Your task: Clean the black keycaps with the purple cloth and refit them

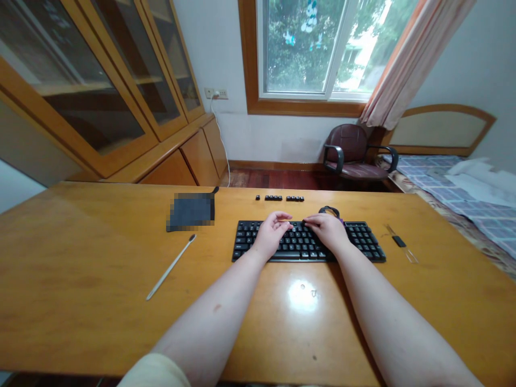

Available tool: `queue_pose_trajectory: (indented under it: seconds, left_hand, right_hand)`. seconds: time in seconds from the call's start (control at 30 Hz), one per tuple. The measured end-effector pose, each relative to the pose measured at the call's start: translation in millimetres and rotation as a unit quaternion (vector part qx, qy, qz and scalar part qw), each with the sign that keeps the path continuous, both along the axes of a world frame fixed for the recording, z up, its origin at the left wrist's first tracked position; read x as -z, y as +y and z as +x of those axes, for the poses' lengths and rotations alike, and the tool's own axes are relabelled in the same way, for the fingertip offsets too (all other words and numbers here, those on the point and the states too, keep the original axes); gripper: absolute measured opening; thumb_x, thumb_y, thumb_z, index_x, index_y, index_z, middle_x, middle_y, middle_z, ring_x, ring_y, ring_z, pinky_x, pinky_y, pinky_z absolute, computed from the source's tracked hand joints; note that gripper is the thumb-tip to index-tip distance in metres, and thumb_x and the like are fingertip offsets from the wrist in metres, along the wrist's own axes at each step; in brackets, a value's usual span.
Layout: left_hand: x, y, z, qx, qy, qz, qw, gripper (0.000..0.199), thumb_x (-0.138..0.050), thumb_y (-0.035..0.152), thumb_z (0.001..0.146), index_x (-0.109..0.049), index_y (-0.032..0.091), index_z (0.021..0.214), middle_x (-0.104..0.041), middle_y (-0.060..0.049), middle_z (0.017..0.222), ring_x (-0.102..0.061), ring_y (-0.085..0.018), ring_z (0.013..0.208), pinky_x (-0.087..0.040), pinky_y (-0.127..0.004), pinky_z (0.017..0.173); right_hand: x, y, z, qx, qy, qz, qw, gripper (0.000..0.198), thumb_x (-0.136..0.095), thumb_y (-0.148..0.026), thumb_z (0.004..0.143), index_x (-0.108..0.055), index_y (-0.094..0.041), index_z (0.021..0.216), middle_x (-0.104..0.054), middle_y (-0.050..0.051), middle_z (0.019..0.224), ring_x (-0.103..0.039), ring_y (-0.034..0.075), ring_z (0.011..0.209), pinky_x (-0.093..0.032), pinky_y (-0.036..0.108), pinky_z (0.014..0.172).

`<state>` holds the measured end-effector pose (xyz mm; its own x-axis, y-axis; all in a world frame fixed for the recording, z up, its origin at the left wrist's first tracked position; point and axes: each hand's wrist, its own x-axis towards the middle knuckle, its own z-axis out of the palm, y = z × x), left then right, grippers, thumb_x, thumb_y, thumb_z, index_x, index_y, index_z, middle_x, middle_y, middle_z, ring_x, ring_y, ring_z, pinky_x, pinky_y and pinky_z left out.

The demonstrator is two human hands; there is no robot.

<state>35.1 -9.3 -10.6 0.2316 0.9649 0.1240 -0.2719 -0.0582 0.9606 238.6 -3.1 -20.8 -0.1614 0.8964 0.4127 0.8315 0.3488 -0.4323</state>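
Observation:
A black keyboard [302,255] lies across the wooden table in front of me. Over its left-middle part is my left hand [273,234], its fingers curved, thumb and forefinger apart with nothing seen between them. My right hand [328,230] reaches over the upper middle of the keyboard, fingertips together on a small black keycap [304,222] at the top row. Whether that keycap is seated or loose I cannot tell. Behind the keyboard, several loose black keycaps [273,198] sit in a row. The keyboard's coiled cable [329,209] shows behind my right hand.
On the left lie a long pale-handled brush [171,267] and a dark, blurred pouch-like item [192,210]. A wire keycap puller [399,241] rests right of the keyboard. Beyond the table [258,333] stand a cabinet [161,156], an armchair [349,150] and a bed [459,188].

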Motion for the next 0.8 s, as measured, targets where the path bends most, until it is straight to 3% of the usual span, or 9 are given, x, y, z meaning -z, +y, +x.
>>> queue_pose_trajectory:
  seconds: [0.37, 0.5, 0.6, 0.8]
  left_hand:
    - [-0.7, -1, 0, 0.005, 0.015, 0.007, 1.0, 0.02, -0.06, 0.02, 0.074, -0.054, 0.015, 0.093, -0.062, -0.007, 0.097, -0.061, -0.011, 0.076, -0.047, -0.031, 0.081]
    - [-0.9, -1, 1, 0.008, 0.014, 0.004, 1.0, 0.021, -0.06, 0.02, 0.074, -0.054, 0.015, 0.093, -0.062, -0.007, 0.097, -0.061, -0.011, 0.075, -0.047, -0.031, 0.081]
    - [-1.8, -1, 1, 0.008, 0.016, 0.002, 1.0, 0.02, -0.059, 0.019, 0.075, -0.054, 0.015, 0.093, -0.061, -0.006, 0.097, -0.061, -0.011, 0.075, -0.047, -0.031, 0.081]
    - [-3.0, -2, 1, 0.009, 0.019, 0.002, 1.0, 0.019, -0.058, 0.018, 0.075, -0.054, 0.014, 0.093, -0.061, -0.006, 0.098, -0.061, -0.011, 0.076, -0.046, -0.03, 0.081]
  right_hand:
    - [-5, -3, -5, 0.015, -0.028, -0.016, 0.999, 0.017, -0.057, -0.03, 0.079, -0.073, -0.026, 0.083, -0.072, 0.003, 0.087, -0.065, 0.023, 0.084, -0.05, 0.037, 0.076]
    - [-13, -9, -11, 0.02, -0.048, -0.019, 0.998, 0.022, -0.052, -0.029, 0.081, -0.073, -0.025, 0.085, -0.069, 0.004, 0.1, -0.064, 0.02, 0.087, -0.05, 0.033, 0.078]
    - [-19, -14, -18, 0.05, -0.088, -0.04, 0.994, 0.026, -0.05, -0.035, 0.083, -0.073, -0.023, 0.086, -0.064, 0.005, 0.109, -0.062, 0.02, 0.088, -0.049, 0.031, 0.077]
    - [-22, -23, -32, 0.086, -0.156, -0.052, 0.983, 0.036, -0.046, -0.045, 0.085, -0.073, -0.021, 0.084, -0.063, 0.007, 0.108, -0.059, 0.021, 0.092, -0.045, 0.031, 0.082]
